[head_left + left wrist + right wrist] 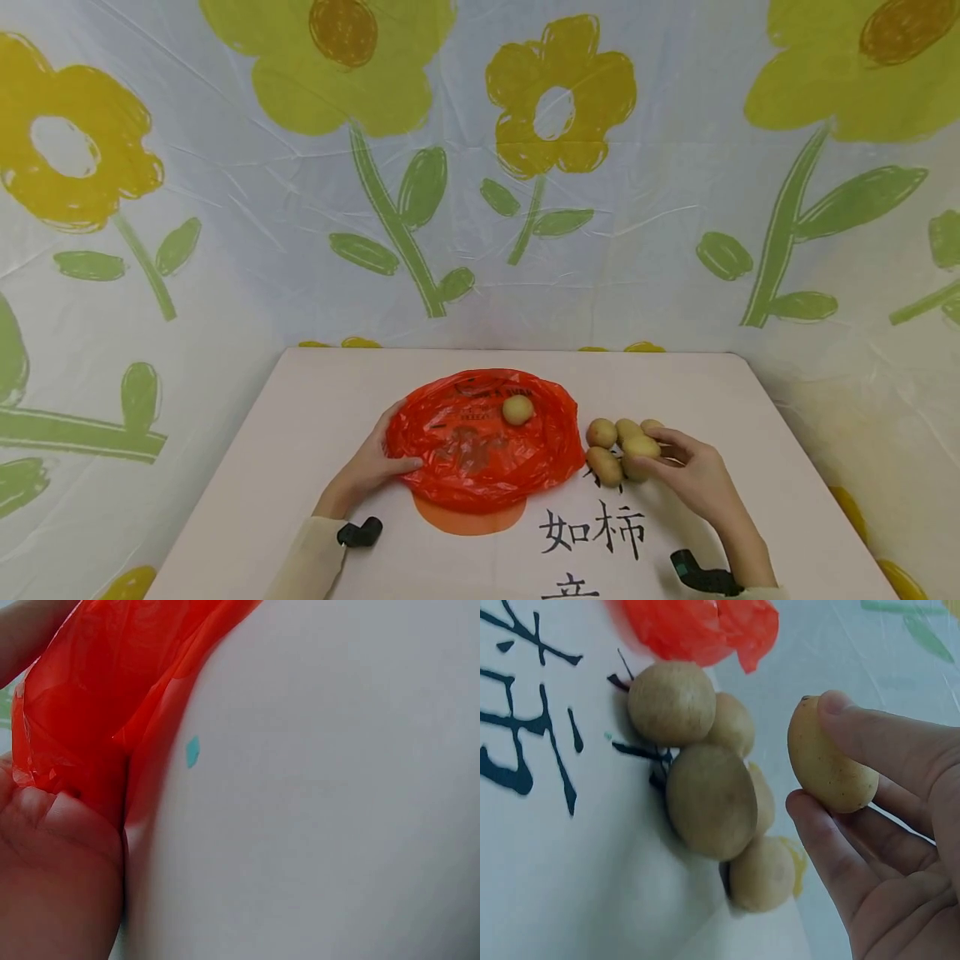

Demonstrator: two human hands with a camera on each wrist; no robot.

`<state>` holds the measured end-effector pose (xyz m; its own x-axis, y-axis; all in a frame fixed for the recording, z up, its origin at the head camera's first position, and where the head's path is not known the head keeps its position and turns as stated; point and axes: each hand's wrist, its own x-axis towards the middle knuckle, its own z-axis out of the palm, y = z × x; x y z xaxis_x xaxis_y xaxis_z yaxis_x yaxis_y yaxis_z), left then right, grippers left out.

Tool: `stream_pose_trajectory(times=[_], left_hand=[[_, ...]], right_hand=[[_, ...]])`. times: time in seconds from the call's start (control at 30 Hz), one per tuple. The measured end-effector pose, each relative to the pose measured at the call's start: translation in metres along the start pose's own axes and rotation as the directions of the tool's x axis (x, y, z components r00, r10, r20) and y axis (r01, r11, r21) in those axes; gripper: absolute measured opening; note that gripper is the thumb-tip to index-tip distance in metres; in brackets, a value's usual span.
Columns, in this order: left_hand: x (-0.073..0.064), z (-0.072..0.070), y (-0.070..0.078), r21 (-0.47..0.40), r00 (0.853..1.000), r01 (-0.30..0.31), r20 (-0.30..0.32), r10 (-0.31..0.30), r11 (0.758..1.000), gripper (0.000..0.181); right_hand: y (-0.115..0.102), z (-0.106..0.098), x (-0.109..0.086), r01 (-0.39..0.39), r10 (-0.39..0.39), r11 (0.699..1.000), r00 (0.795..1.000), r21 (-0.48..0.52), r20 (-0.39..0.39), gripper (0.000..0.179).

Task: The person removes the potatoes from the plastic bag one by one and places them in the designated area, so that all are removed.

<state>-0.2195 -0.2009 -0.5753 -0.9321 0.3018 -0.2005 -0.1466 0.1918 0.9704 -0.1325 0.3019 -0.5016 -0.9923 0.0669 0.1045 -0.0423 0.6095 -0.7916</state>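
A red plastic bag (468,479) lies spread on the table with a single potato (517,410) in its far right part. My left hand (377,458) holds the bag's left edge, thumb in front and fingers around the outer side. In the left wrist view the red film (97,682) runs between thumb and fingers. To the right of the bag, my right hand (696,479) pinches a potato (829,757) between thumb and fingertips, raised over a cluster of several other potatoes (711,802). These sit close together by the bag's right edge.
The pale table mat (315,400) carries an orange printed shape (468,518) under the bag's near edge and black written characters (592,532) in front of the potatoes. A flower-patterned sheet (645,275) hangs behind and at both sides of the table.
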Motion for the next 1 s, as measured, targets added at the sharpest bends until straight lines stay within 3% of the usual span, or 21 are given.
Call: stream_pose_trajectory(times=[0.2, 0.53, 1.0], left_hand=[[-0.001, 0.001, 0.000, -0.015, 1.000, -0.009, 0.006, 0.009, 1.000, 0.109], [-0.001, 0.001, 0.001, -0.022, 1.000, -0.017, 0.003, 0.017, 1.000, 0.108], [0.001, 0.000, -0.001, -0.001, 1.000, -0.002, 0.004, 0.002, 1.000, 0.108]], right_hand=[[0.013, -0.004, -0.006, 0.020, -0.019, 1.000, 0.998, 0.021, -0.063, 0.048], [0.033, -0.010, -0.016, -0.110, 0.108, 0.994, 0.990, -0.015, -0.092, 0.054], [0.051, -0.004, -0.017, -0.135, 0.131, 0.990, 0.984, -0.027, -0.121, 0.056]])
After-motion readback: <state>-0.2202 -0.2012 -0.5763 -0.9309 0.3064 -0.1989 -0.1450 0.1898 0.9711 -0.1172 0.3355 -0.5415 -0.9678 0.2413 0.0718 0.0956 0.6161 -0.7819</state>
